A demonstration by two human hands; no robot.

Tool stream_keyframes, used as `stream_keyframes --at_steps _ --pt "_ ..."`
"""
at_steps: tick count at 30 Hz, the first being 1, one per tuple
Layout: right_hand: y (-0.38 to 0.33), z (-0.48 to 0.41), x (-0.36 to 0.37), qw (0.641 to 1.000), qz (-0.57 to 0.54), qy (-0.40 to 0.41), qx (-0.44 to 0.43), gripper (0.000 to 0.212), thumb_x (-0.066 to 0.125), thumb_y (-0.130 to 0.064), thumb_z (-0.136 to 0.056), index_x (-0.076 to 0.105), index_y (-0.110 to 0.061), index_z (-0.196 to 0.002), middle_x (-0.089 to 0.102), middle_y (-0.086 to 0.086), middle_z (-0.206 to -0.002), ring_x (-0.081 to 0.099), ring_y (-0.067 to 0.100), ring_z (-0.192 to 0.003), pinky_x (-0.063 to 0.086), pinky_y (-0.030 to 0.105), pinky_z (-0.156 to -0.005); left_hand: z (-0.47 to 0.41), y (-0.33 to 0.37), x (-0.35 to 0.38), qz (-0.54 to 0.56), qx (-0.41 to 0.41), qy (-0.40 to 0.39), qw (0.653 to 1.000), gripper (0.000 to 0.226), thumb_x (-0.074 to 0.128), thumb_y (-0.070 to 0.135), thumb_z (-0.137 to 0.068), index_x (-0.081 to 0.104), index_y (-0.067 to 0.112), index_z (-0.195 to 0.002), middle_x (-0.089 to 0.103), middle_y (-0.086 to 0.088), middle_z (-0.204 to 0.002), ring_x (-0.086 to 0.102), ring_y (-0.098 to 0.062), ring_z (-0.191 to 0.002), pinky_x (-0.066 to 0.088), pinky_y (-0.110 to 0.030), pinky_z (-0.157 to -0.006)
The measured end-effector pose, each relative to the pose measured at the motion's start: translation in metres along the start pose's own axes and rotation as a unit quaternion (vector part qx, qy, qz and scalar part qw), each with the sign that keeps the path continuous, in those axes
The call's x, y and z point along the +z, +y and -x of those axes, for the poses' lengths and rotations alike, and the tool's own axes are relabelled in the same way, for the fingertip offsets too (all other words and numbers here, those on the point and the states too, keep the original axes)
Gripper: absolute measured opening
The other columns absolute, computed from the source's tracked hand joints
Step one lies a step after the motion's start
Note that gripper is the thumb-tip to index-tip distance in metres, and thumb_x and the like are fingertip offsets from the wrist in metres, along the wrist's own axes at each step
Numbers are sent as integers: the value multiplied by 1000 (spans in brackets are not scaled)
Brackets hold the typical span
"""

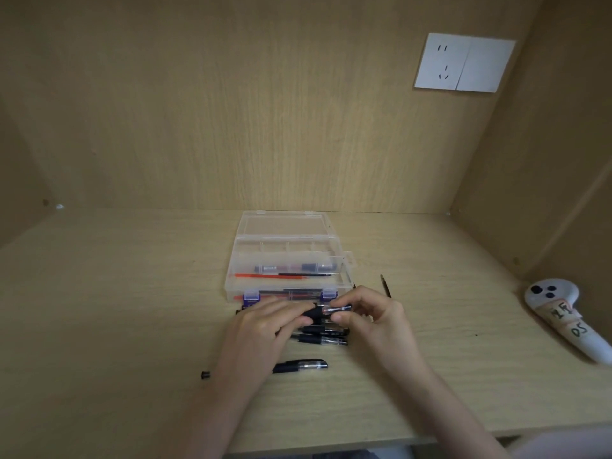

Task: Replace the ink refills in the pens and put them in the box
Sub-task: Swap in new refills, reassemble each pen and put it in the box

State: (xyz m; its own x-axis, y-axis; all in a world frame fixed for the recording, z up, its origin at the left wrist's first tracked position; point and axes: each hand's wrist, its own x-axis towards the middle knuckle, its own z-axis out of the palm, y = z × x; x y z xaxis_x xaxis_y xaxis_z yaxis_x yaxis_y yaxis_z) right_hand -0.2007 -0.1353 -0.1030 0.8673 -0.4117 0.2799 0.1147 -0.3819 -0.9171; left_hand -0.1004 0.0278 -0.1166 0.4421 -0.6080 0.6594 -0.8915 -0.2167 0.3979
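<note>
Black-gripped pen pinched level between left hand and right hand.

Open clear plastic box blocking the desk centre just behind both hands, loose pens crowding the space beneath them, small black cap near the left forearm, white controller at far right, broad bare desk left, wooden walls enclosing three sides

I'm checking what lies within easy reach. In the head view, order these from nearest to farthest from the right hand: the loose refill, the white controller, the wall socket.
From the right hand:
1. Loose refill, on the desk just beyond it.
2. White controller, far right on the desk.
3. Wall socket, high on the back panel.
</note>
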Motion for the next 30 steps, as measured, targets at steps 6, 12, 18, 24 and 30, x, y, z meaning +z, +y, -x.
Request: stream_keyframes --at_steps 6,12,18,24,30 --pt "11 4 2 1000 -11 3 -2 23 76 -6 -73 70 -27 -79 73 -4 -83 63 8 -75 48 21 -73 -1 -1 2 0 5 -33 999 29 52 37 -83 73 21 -96 71 13 -87 61 1 -80 46 -13 -75" --pt "12 6 4 1000 -10 22 -8 27 74 -9 -74 70 -32 -87 71 -7 -87 63 16 -80 51 29 -80 -5 0 1 -22 -3 -42 999 28 51 37 -85 72 23 -97 71 13 -87 60 2 -82 43 -13 -77" --pt "8 7 6 995 12 85 -41 36 64 -18 -84 59 -27 -118 66 -10 -97 60 4 -87 41 6 -77 -46 -8 -9 -51 -41 -55 996 29 61 27 -86 63 31 -115 61 17 -103 49 0 -97 37 -21 -90" --pt "11 5 6 990 35 120 -60 19 53 -28 -92 65 -21 -104 65 -14 -98 60 3 -93 41 8 -75 -107 -47 -2 -9 -130 -139 982 29 60 19 -89 64 24 -117 65 5 -113 55 -11 -104 43 -33 -94" --pt "18 5 5 990 66 96 -81 30 44 -35 -92 67 -17 -88 64 -9 -86 61 14 -88 46 23 -76 -125 -68 29 31 -207 -225 952 28 60 17 -89 64 21 -116 65 1 -113 56 -14 -104 40 -26 -90"
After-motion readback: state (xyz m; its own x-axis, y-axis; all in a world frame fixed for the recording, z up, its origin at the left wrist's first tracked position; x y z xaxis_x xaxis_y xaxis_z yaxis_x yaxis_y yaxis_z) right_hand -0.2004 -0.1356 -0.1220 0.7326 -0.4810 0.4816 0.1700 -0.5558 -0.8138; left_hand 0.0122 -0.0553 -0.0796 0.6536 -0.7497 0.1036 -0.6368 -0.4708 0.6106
